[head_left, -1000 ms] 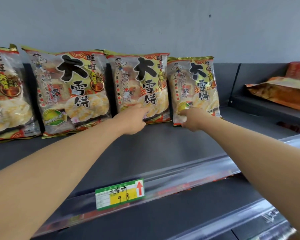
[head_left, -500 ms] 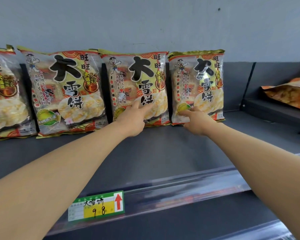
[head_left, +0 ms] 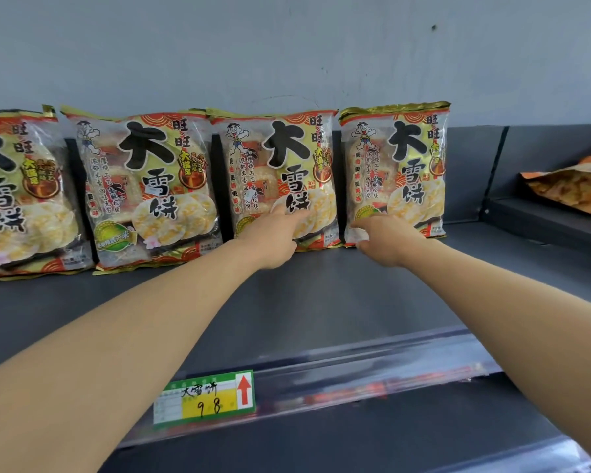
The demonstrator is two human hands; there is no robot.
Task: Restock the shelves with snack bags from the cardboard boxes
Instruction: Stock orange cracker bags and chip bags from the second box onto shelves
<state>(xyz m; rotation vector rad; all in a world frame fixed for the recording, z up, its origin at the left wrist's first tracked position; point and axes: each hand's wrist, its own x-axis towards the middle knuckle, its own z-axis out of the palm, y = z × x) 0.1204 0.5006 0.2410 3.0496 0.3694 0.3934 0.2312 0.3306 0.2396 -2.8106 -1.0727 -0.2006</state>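
On the shelf [head_left: 321,295], straight-fingered left hand [head_left: 273,238] presses third bag [head_left: 280,165]; right hand [head_left: 388,240] touches end bag [head_left: 394,158], grip unclear.

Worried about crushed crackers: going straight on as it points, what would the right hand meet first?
The rightmost snack bag, at its lower left corner; the right hand looks to be touching it, depth unclear.

Light is even, diffuse, moderately bright; only faint shadows in the gaps between snack bags [head_left: 273,172]. Mild glare on their film. Shelf rail [head_left: 355,373] is smeared with blur (price tag [head_left: 203,399] is readable). Wide-angle bowing at the edges.
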